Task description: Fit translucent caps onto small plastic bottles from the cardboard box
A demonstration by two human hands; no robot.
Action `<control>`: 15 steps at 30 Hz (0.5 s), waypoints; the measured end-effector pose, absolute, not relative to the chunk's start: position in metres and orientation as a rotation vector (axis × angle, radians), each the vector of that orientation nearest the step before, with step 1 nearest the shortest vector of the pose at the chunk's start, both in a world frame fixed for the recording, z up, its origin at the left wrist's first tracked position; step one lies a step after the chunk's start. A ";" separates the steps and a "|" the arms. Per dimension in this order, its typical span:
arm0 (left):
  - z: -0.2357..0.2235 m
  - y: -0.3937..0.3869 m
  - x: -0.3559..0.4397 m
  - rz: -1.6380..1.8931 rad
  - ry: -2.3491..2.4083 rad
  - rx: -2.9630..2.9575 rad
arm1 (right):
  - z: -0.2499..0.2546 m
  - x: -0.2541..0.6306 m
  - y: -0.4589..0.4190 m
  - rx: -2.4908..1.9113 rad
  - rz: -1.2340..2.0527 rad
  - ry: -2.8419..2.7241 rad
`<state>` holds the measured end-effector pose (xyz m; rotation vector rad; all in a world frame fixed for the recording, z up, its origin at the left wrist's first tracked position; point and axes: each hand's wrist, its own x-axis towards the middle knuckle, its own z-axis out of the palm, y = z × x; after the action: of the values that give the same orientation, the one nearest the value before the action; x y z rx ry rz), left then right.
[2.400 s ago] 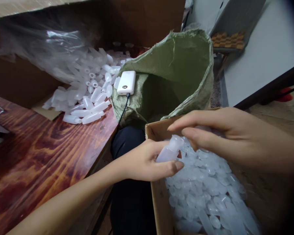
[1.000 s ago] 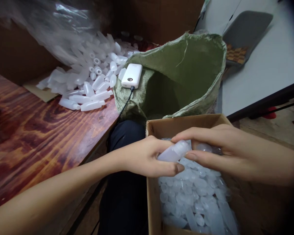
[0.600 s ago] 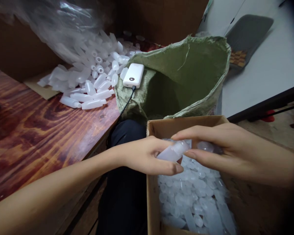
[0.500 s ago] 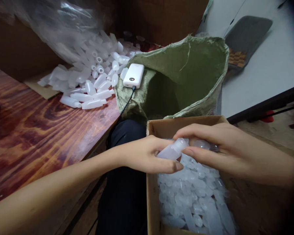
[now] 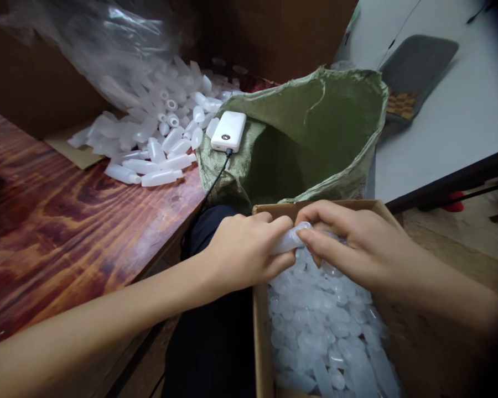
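A small translucent bottle [image 5: 288, 242] is being held over the near corner of a cardboard box [image 5: 260, 331] of loose plastic caps [image 5: 327, 337]. The left hand [image 5: 244, 251] is curling its fingers closed around the bottle's body, while the right hand [image 5: 357, 246] is pinching its tip between thumb and fingers. A green woven sack [image 5: 315, 127] is standing open just behind, bearing a white power bank [image 5: 228, 131].

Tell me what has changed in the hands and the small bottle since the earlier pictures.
The right hand has closed in, its fingers now pinching the tip of the small bottle, where earlier they were spread above it. The left hand keeps its grip. The cardboard box, green sack and power bank look unmoved.
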<state>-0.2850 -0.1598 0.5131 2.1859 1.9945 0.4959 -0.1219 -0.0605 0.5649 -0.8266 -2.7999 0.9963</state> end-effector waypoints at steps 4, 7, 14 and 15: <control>0.514 -0.156 -0.291 0.570 2.213 2.232 | 0.559 -0.127 -0.056 -1.009 1.331 -2.505; 0.521 -0.150 -0.299 0.775 2.291 2.145 | 0.555 -0.131 -0.053 -1.056 1.816 -2.097; 0.527 -0.098 -0.311 1.009 2.182 1.893 | 0.552 -0.140 -0.043 -1.047 2.273 -1.280; 0.525 -0.085 -0.312 1.008 2.130 1.833 | 0.552 -0.141 -0.039 -1.071 2.269 -1.185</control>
<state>-0.3122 -0.0853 0.5248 1.8327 2.1305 1.0078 -0.1413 -0.0391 0.5517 -1.0707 -1.1850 2.2692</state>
